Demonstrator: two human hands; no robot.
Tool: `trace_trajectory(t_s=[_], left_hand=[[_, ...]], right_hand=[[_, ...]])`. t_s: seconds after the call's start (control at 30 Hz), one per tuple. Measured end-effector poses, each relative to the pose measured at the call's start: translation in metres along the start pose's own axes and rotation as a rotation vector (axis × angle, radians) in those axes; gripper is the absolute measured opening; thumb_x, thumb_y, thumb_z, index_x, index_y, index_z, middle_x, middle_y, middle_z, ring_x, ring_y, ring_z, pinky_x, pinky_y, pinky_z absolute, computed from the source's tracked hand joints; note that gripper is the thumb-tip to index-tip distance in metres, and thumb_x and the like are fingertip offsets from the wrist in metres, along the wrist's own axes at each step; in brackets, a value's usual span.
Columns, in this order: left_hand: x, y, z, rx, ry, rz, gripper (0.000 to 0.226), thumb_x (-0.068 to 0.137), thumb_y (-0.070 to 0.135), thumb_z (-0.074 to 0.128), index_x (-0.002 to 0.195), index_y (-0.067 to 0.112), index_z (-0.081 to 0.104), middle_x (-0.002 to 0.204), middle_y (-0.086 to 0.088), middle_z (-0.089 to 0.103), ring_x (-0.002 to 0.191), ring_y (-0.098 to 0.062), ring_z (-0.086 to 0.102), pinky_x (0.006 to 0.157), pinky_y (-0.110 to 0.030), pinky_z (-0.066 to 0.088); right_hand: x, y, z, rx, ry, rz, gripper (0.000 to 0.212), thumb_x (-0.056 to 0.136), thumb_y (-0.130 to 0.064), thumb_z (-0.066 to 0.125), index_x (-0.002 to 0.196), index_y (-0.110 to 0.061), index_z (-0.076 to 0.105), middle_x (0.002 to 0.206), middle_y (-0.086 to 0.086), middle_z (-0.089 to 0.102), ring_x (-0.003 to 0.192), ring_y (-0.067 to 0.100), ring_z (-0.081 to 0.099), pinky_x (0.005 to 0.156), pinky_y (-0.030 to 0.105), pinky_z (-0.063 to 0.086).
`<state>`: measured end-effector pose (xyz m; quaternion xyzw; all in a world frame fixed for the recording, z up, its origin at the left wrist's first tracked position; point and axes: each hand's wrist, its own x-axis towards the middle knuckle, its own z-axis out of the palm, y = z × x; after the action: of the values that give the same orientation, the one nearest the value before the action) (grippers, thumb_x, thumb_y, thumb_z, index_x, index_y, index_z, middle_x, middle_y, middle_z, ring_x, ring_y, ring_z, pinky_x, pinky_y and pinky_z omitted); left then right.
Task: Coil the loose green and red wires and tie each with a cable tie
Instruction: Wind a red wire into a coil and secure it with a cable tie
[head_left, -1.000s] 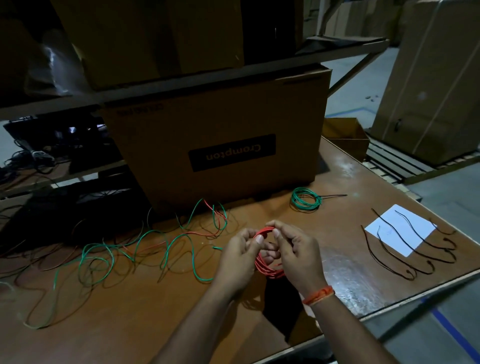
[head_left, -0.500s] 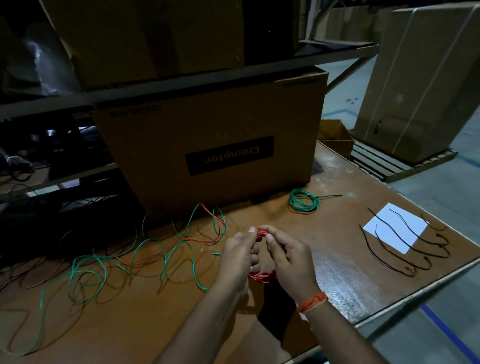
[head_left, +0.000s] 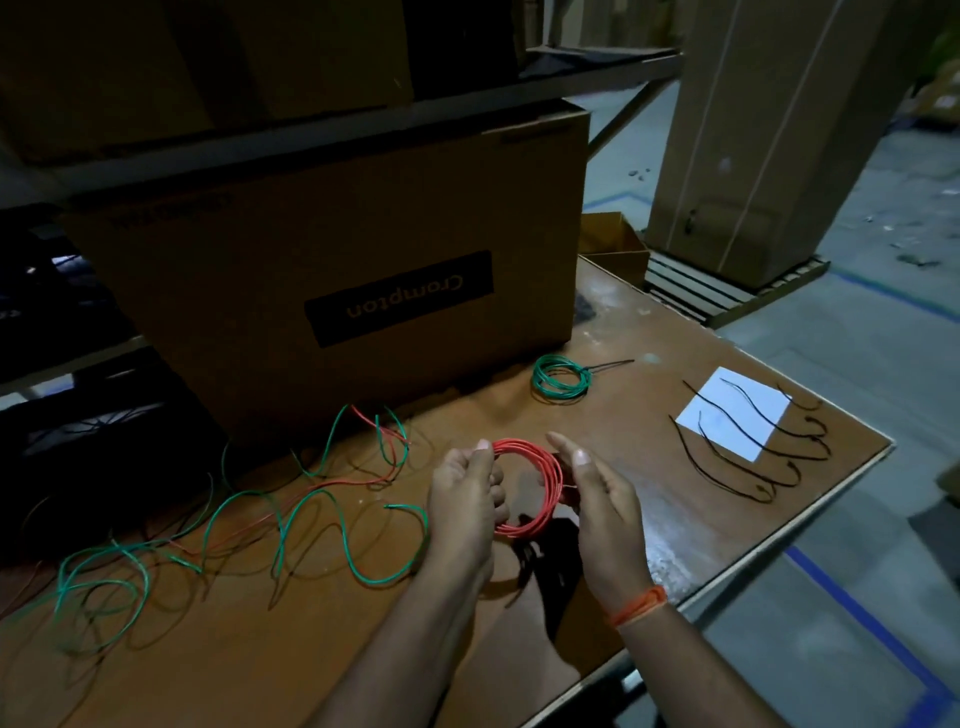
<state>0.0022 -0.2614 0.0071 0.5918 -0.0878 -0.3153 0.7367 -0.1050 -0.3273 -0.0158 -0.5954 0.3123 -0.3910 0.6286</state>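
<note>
A red wire coil (head_left: 540, 470) is held upright above the wooden table (head_left: 311, 649) between both hands. My left hand (head_left: 465, 499) grips its left side with curled fingers. My right hand (head_left: 597, 499) holds its right side, thumb on top, fingers behind the coil. A green coil (head_left: 561, 378) with a black tie on it lies farther back. Loose green wires (head_left: 311, 525) and a loose red wire (head_left: 332, 486) sprawl to the left. Several black cable ties (head_left: 753, 452) lie at the right, partly on a white paper (head_left: 737, 410).
A large cardboard box (head_left: 337, 260) marked Crompton stands at the back under a shelf. The table's right edge (head_left: 810, 514) drops to the floor. A tall wrapped carton (head_left: 779, 130) stands on a pallet at the far right.
The hands have drawn apart, showing the red coil as a full open ring held upright; before, the fingertips pinched together at its top.
</note>
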Motion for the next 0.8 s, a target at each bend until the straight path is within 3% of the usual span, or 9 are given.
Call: trace_trajectory(t_s=[0.13,0.23,0.4,0.47,0.5,0.57,0.63,0.7,0.8], left_hand=[[0.005,-0.004,0.026,0.033,0.032,0.014,0.019,0.106,0.022,0.05,0.089,0.014,0.048,0.062,0.004,0.044,0.044,-0.004,0.032,0.04,-0.017,0.024],[0.008,-0.012,0.046,0.153,0.045,0.057,0.02,0.106,0.028,0.051,0.093,0.013,0.054,0.067,0.004,0.049,0.05,-0.005,0.04,0.045,-0.019,0.033],[0.011,-0.026,0.081,0.239,0.079,0.079,0.023,0.105,0.035,0.05,0.093,0.017,0.056,0.07,-0.008,0.053,0.054,-0.018,0.048,0.051,-0.032,0.043],[0.011,-0.031,0.093,0.299,0.023,0.042,0.025,0.107,0.036,0.045,0.099,0.018,0.06,0.094,-0.033,0.06,0.081,-0.046,0.062,0.076,-0.056,0.057],[0.012,-0.033,0.097,0.309,-0.021,0.009,0.027,0.108,0.037,0.043,0.104,0.017,0.061,0.106,-0.038,0.057,0.095,-0.05,0.06,0.086,-0.06,0.055],[0.014,-0.035,0.101,0.337,-0.084,-0.011,0.032,0.108,0.039,0.042,0.104,0.014,0.063,0.091,-0.035,0.052,0.077,-0.038,0.064,0.066,-0.039,0.058],[0.017,-0.039,0.104,0.422,-0.05,0.029,0.035,0.106,0.039,0.046,0.097,0.011,0.065,0.072,-0.021,0.049,0.056,-0.02,0.059,0.049,-0.018,0.044],[0.017,-0.044,0.105,0.467,0.036,0.067,0.036,0.105,0.04,0.048,0.094,0.012,0.067,0.061,-0.006,0.052,0.058,-0.015,0.055,0.052,-0.019,0.043],[0.015,-0.05,0.109,0.426,0.165,0.102,0.035,0.105,0.043,0.048,0.096,0.016,0.067,0.071,-0.02,0.056,0.067,-0.035,0.057,0.056,-0.041,0.049]], right_hand=[[0.02,-0.005,-0.024,0.042,-0.054,0.056,0.038,0.103,-0.044,0.043,0.126,-0.028,0.067,0.121,-0.004,0.071,0.114,0.011,0.065,0.097,0.034,0.054],[0.034,-0.011,-0.041,0.057,-0.156,0.091,0.031,0.101,-0.035,0.052,0.127,-0.027,0.067,0.119,-0.005,0.072,0.11,0.006,0.067,0.088,0.025,0.056],[0.06,0.0,-0.07,-0.171,-0.191,0.004,0.033,0.098,-0.021,0.062,0.129,-0.031,0.064,0.116,-0.012,0.071,0.108,0.002,0.065,0.09,0.021,0.055],[0.068,0.004,-0.08,-0.242,-0.142,-0.037,0.032,0.097,-0.017,0.062,0.126,-0.03,0.067,0.107,-0.01,0.072,0.101,0.004,0.066,0.086,0.02,0.055],[0.071,0.006,-0.085,-0.256,-0.122,-0.041,0.031,0.097,-0.016,0.062,0.125,-0.029,0.068,0.105,-0.01,0.072,0.1,0.004,0.066,0.086,0.021,0.055],[0.073,0.012,-0.093,-0.26,-0.111,-0.037,0.029,0.097,-0.015,0.062,0.122,-0.027,0.071,0.106,-0.012,0.073,0.102,0.001,0.066,0.088,0.023,0.056],[0.074,0.013,-0.1,-0.239,-0.138,-0.007,0.027,0.096,-0.017,0.064,0.119,-0.027,0.073,0.106,-0.015,0.074,0.103,0.0,0.067,0.087,0.024,0.058],[0.077,0.01,-0.105,-0.208,-0.163,0.035,0.023,0.094,-0.021,0.068,0.114,-0.028,0.075,0.104,-0.017,0.074,0.101,-0.001,0.068,0.084,0.025,0.059],[0.083,0.003,-0.112,-0.213,-0.136,0.067,0.015,0.09,-0.023,0.072,0.104,-0.028,0.077,0.094,-0.014,0.075,0.091,0.004,0.071,0.074,0.028,0.062]])
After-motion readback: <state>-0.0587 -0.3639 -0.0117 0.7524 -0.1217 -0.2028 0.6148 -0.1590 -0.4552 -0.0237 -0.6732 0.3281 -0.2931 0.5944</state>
